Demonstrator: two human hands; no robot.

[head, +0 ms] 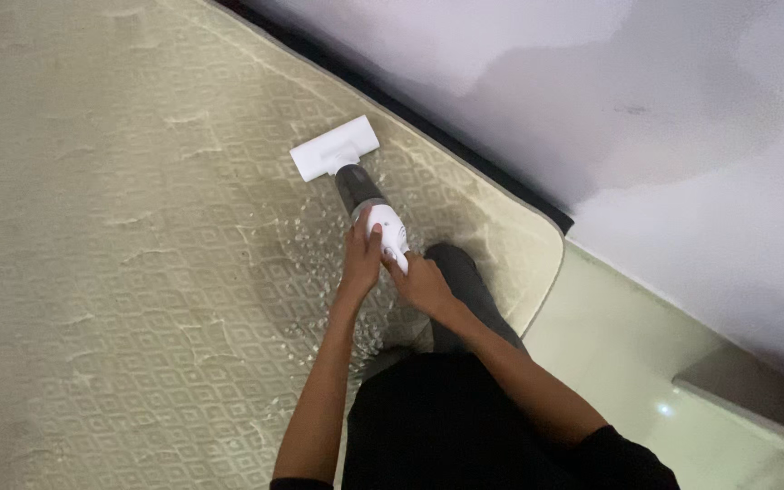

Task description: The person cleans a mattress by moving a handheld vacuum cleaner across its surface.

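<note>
Handheld vacuum (356, 177): white wide nozzle head, dark grey barrel, white handle body, lying on a beige diamond-patterned mattress (120, 272) near its far right edge by the wall (646, 109). Left hand (362, 257) wrapped closed round the handle from the left; right hand (422, 283) curled against its near end, both arms stretched forward

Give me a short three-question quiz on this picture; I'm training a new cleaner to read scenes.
1. True or false: both hands are on the vacuum.
2. Where does the white nozzle rest? A) on the tiled floor B) on the patterned mattress C) against the wall
3. Which hand grips the vacuum's body from its left side?

Key:
1. True: the left hand and right hand both touch it.
2. B
3. The left hand.
</note>
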